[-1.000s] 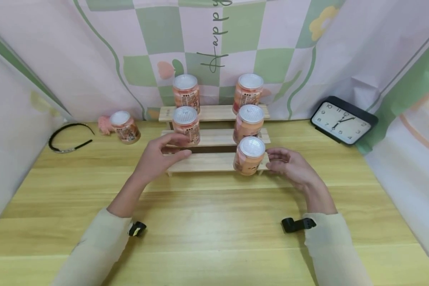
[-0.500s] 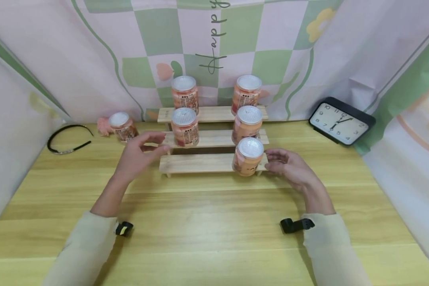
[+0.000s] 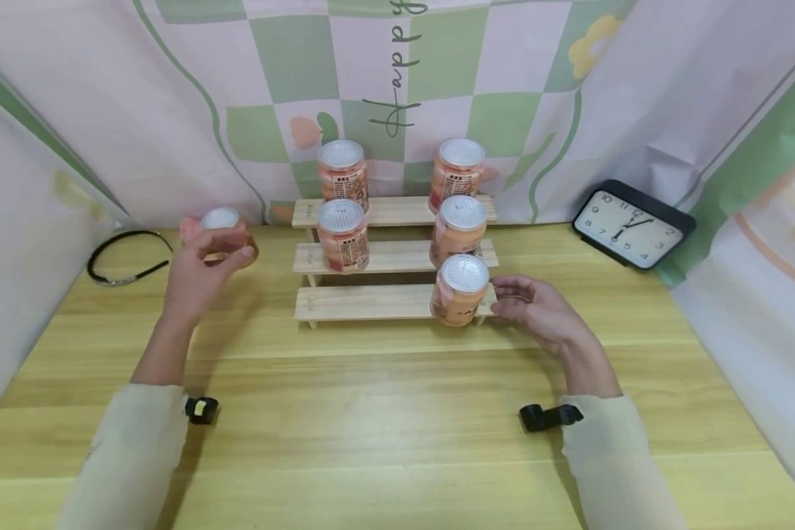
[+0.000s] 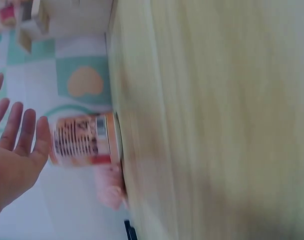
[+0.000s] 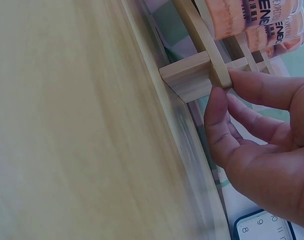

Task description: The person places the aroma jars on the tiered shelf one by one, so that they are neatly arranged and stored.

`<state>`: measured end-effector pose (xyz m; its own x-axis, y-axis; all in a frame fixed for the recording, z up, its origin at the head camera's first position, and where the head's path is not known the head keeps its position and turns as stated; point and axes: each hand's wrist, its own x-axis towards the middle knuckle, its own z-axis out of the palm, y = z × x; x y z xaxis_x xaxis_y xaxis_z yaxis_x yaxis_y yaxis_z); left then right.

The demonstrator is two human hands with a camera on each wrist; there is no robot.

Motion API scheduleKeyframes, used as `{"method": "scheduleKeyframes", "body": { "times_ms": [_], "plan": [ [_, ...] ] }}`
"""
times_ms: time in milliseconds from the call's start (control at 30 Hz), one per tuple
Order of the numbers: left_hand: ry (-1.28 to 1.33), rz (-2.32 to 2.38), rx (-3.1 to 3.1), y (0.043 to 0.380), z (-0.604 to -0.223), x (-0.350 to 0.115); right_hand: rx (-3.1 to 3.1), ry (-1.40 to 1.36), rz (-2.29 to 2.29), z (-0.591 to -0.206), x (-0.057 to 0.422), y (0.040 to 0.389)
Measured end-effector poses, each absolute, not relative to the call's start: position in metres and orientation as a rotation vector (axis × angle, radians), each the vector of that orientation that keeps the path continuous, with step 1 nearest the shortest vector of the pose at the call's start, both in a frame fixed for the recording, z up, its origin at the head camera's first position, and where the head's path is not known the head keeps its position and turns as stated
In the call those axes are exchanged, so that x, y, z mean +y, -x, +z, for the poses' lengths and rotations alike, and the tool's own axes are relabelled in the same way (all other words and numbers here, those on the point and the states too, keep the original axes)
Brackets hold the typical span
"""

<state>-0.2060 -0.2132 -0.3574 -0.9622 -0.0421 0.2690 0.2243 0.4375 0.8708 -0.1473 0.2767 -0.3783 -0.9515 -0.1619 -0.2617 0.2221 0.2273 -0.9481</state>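
My left hand (image 3: 199, 272) is at a canned-fruit jar (image 3: 220, 218) with a silvery lid, on the table at the left, and partly covers it. In the left wrist view, the fingers of that hand (image 4: 17, 160) spread fairly straight beside the jar (image 4: 84, 140). At the right end of a three-tier wooden stand (image 3: 364, 302), my right hand (image 3: 536, 313) pinches the lowest board, thumb and finger at its tip (image 5: 220, 75). A similar jar (image 3: 460, 294) stands on that board's right end. The middle tier bears two jars (image 3: 344, 239), (image 3: 459, 232); two more jars (image 3: 342, 180) occupy the top tier.
A black headband (image 3: 93, 258) lies at the far left, and a pink fabric item (image 3: 188, 230) sits behind the left jar. Toward the right back, a black-framed clock (image 3: 632, 227) leans near the curtain (image 3: 371, 66). Wooden table (image 3: 397, 427) stretches in front of the stand.
My left hand has moved left, from beside the middle-tier jar over to the jar on the table. The right hand stays at the stand's end.
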Motion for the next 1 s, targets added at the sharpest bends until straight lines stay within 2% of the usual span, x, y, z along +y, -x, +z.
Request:
{"method": "scheduleKeyframes", "body": {
  "times_ms": [433,1000],
  "plan": [
    [-0.177,-1.534,-2.298,0.227,-0.355,-0.230,2.205,-0.057,-1.772,-0.379,0.279,0.146],
    [-0.256,-1.640,-2.433,0.252,-0.364,-0.245,2.220,-0.055,-1.777,-0.378,0.277,0.149]
  ]
}}
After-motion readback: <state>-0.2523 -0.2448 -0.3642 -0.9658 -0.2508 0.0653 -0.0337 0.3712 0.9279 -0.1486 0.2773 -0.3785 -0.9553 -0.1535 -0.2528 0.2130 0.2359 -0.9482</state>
